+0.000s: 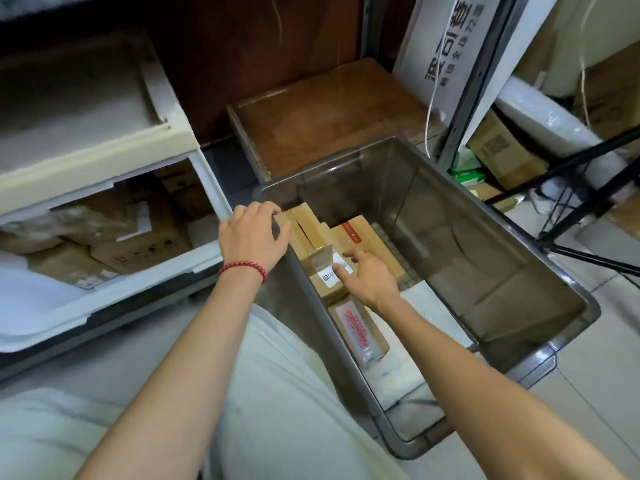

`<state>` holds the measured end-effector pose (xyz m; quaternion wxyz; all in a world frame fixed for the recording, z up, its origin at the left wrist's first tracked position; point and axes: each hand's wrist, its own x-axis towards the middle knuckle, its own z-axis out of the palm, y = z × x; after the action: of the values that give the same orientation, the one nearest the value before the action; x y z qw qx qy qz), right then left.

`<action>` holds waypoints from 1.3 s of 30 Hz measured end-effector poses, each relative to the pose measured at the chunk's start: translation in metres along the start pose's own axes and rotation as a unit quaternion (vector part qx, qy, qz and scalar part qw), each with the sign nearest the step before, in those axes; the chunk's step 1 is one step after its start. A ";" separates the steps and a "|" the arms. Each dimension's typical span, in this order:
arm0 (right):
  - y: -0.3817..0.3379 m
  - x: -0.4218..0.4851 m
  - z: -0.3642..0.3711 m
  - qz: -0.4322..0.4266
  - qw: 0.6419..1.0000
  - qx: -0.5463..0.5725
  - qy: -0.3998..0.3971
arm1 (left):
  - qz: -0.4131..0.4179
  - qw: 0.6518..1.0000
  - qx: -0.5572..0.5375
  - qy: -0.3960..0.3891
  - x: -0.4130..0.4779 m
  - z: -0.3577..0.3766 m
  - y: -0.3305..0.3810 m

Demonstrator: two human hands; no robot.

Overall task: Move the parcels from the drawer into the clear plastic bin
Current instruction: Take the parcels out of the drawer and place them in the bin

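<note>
gripping a tilted box (304, 233) at the bin (485, 237) wall with left hand (254, 233), fingers (272, 208) curled over its top; pressing stack (363, 233) inside with spread right hand (369, 277). if released crooked, could topple or wedge. more parcels (138, 251) waiting in drawer (104, 306).

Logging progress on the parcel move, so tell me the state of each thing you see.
drawer, open, parcels still inside.
clear plastic bin, open-topped, several parcels inside.
upright box, in the bin, standing against its wall.
left hand, grips the upright box.
right hand, fingers straight, touching the labelled box.
</note>
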<state>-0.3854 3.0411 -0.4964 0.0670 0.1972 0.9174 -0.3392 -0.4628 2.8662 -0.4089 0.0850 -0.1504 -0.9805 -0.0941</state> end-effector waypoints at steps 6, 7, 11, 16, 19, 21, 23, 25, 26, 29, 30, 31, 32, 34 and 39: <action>-0.064 -0.005 -0.011 -0.072 0.997 0.000 0.012 | -0.102 0.995 0.003 -0.020 -0.033 -0.037 -0.056; -0.073 -0.007 -0.012 -0.082 0.996 -0.021 0.011 | -0.107 0.994 0.008 -0.023 -0.039 -0.042 -0.066; -0.113 -0.016 -0.011 -0.151 0.986 -0.074 0.015 | -0.141 0.989 0.041 -0.014 -0.056 -0.068 -0.106; -0.174 -0.028 0.004 -0.254 0.960 -0.117 0.005 | -0.153 0.985 0.084 0.011 -0.074 -0.103 -0.157; -0.207 -0.039 0.021 -0.289 0.949 -0.127 0.002 | -0.167 0.981 0.096 0.022 -0.088 -0.112 -0.181; -0.223 -0.045 0.035 -0.311 0.940 -0.139 0.003 | -0.185 0.978 0.098 0.012 -0.099 -0.110 -0.194; -0.231 -0.049 0.050 -0.318 0.937 -0.146 0.003 | -0.207 0.974 0.087 -0.005 -0.110 -0.098 -0.204; -0.233 -0.052 0.066 -0.310 0.939 -0.151 -0.005 | -0.223 0.971 0.078 -0.030 -0.117 -0.084 -0.210; -0.233 -0.051 0.073 -0.304 0.939 -0.160 -0.009 | -0.227 0.971 0.073 -0.036 -0.116 -0.080 -0.212; -0.237 -0.044 0.086 -0.307 0.932 -0.192 -0.009 | -0.224 0.973 0.056 -0.017 -0.104 -0.074 -0.216; -0.240 -0.041 0.089 -0.309 0.931 -0.197 -0.005 | -0.221 0.973 0.055 -0.017 -0.100 -0.071 -0.218; -0.241 -0.036 0.091 -0.309 0.929 -0.202 -0.002 | -0.221 0.973 0.054 -0.022 -0.097 -0.069 -0.221; -0.242 -0.032 0.095 -0.307 0.929 -0.207 -0.002 | -0.225 0.972 0.052 -0.031 -0.094 -0.066 -0.225; -0.243 -0.023 0.102 -0.297 0.931 -0.212 -0.005 | -0.237 0.969 0.051 -0.043 -0.090 -0.060 -0.235; -0.258 0.001 0.125 -0.305 0.928 -0.215 -0.001 | -0.275 0.958 0.043 -0.068 -0.068 -0.050 -0.266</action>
<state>-0.4925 2.7821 -0.4378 0.0023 -0.1119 0.9841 -0.1380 -0.4744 2.5879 -0.4164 -0.0046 0.1225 -0.9906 -0.0609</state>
